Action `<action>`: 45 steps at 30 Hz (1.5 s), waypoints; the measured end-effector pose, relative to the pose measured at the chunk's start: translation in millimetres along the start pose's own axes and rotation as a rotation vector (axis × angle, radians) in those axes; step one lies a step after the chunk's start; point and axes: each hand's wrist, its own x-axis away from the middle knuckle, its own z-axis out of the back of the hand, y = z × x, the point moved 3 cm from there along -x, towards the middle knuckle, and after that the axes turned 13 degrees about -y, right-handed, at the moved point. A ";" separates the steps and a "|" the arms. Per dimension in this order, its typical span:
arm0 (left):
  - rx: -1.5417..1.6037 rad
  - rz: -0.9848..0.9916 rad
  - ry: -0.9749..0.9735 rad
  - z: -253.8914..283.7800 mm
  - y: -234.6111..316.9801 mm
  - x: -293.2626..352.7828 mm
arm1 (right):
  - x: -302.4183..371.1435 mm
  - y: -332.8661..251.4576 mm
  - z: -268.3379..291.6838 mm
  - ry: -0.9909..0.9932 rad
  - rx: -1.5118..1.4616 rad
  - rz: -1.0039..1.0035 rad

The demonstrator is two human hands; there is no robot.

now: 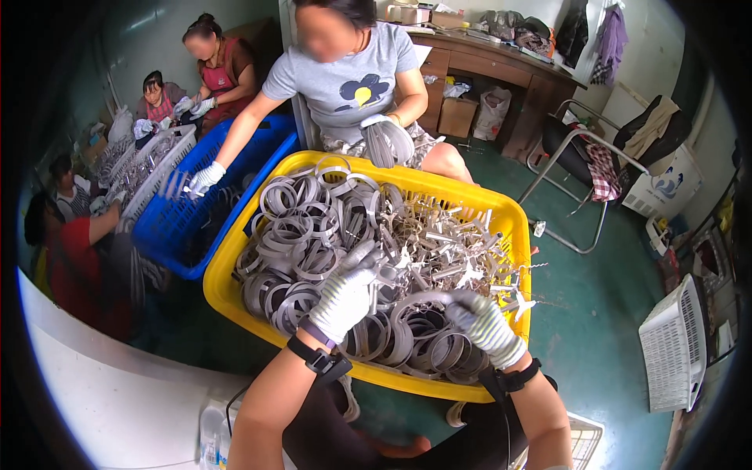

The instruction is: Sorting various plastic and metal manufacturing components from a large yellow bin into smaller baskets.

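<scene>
We are apparently separating a ring (427, 298), right hand (489, 325) gripping it over the basket (423, 385); left hand (345, 296) is resting among metal parts (439, 270), hold unclear. Lifting clear is probably needing care.

head | wide fisheye | from head height | facing down and forward | near yellow basket (511, 223)

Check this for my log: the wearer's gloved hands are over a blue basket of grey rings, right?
No: the head view shows a yellow basket, not blue. The gloved left hand and right hand are over it; it holds grey rings.
</scene>
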 end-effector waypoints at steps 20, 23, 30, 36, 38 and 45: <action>-0.690 0.286 -0.389 -72.7 -55.7 5.7 | -1.2 18.7 22.8 0.175 -0.566 -0.043; -0.159 0.339 -0.175 -67.1 -56.5 8.0 | -0.3 22.1 16.7 0.244 -0.590 -0.011; -0.020 0.442 -0.038 -51.5 -70.6 14.0 | -9.7 28.2 -0.8 0.281 -0.728 0.134; -0.169 0.390 -0.125 -42.5 -81.0 25.8 | -4.1 14.7 3.8 0.235 -0.406 0.002; -0.116 0.401 -0.108 -37.7 -79.3 22.2 | -4.0 17.8 7.2 0.260 -0.156 0.021; -0.410 0.340 -0.116 -44.3 -66.0 17.1 | -3.5 21.4 0.1 0.341 0.184 0.045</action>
